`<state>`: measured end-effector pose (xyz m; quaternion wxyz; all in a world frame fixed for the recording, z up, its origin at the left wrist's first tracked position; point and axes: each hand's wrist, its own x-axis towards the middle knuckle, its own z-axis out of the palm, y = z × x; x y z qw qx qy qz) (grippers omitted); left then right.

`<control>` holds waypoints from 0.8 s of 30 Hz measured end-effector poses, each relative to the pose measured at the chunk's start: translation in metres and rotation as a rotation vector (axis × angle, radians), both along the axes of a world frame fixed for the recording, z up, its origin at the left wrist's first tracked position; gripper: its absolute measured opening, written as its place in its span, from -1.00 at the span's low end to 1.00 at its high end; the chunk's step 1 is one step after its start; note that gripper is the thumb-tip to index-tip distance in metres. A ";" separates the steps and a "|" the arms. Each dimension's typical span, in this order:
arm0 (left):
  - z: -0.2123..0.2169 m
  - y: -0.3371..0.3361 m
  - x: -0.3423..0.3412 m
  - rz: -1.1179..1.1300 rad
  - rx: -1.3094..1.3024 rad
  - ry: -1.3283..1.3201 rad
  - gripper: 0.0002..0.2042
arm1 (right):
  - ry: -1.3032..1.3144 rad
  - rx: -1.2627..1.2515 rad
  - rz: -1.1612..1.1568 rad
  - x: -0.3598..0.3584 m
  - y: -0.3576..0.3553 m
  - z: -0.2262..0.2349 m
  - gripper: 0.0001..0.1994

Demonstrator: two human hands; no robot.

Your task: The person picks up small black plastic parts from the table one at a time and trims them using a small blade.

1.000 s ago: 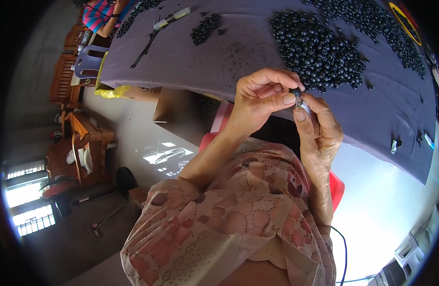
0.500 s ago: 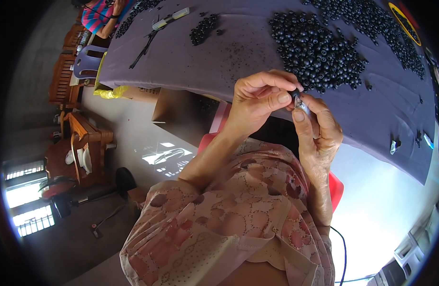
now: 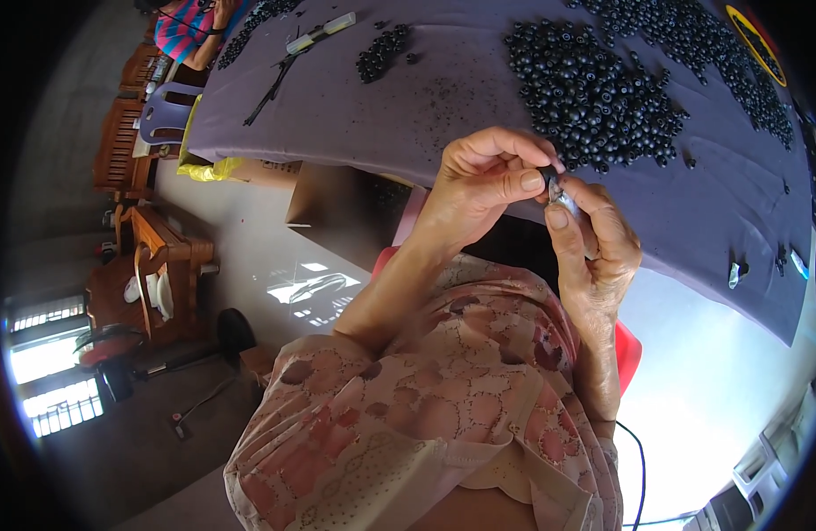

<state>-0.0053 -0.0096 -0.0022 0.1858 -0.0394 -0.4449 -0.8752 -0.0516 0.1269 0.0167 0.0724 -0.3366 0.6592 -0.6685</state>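
Above the near edge of the cloth-covered table, my two hands meet. A small black bead-like piece is pinched between the thumb and fingers of my left hand. Against it, my right hand grips a small shiny silver piece, its kind mostly hidden by my thumb and fingers. Just beyond my hands spreads a large pile of similar round black pieces. Farther left lies a smaller cluster of them.
Purple-grey cloth covers the table. On it lie a thin dark stick with a pale end, scattered dark crumbs, a silver scrap and a yellow-rimmed container. A cardboard box stands below. Another person's striped sleeve shows far left.
Both hands keep their pinch on the black piece and the silver piece, with barely any finger movement. The whole view has shifted very slightly.
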 end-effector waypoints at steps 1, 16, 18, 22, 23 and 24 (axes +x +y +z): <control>0.000 0.000 0.000 0.016 -0.013 0.009 -0.86 | 0.010 0.020 -0.003 0.001 0.001 0.000 -0.83; 0.001 0.001 -0.001 0.038 -0.070 0.067 -0.86 | -0.078 -0.065 0.055 0.002 -0.001 0.001 -0.80; 0.001 0.001 0.000 0.040 -0.085 0.074 -0.86 | -0.073 -0.046 0.050 0.002 -0.001 0.002 -0.80; 0.000 0.002 0.000 0.065 -0.088 0.049 -0.85 | -0.079 -0.055 0.054 0.000 -0.002 0.000 -0.80; -0.001 0.003 -0.001 0.080 -0.089 0.063 -0.85 | -0.078 -0.056 0.054 0.000 -0.003 0.001 -0.80; -0.001 0.003 -0.001 0.080 -0.089 0.064 -0.85 | -0.100 -0.065 0.054 0.001 -0.003 0.001 -0.80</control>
